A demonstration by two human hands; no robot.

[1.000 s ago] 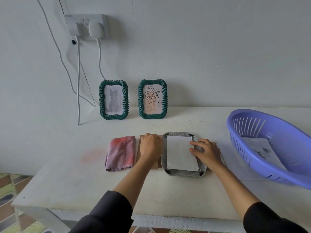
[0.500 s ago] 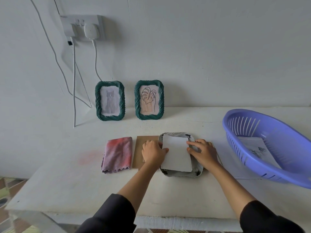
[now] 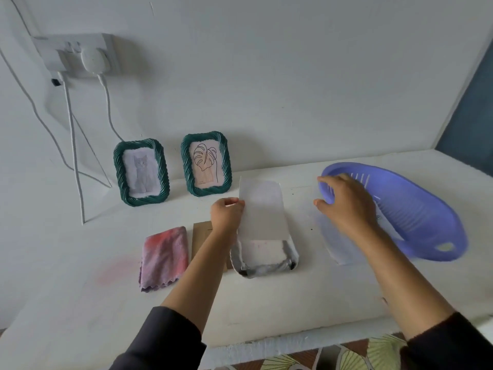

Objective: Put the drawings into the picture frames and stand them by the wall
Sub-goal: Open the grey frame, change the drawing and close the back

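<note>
The cat frame [image 3: 141,172] and leaf frame [image 3: 206,164] stand filled by the wall [image 3: 293,89]. Your left hand [image 3: 226,216] pinches a sheet [image 3: 262,209] over the unfilled grey frame [image 3: 264,265] on the surface [image 3: 80,289]; your right hand [image 3: 346,206] hovers, fingers loose, by the basket [image 3: 426,209].

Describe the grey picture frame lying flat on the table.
The grey twisted-rim picture frame lies flat on the white table, a pale panel showing inside its silvery rim. Its far half is hidden behind the white paper sheet that the left hand pinches. A brown cardboard board lies beside its left edge.
</note>
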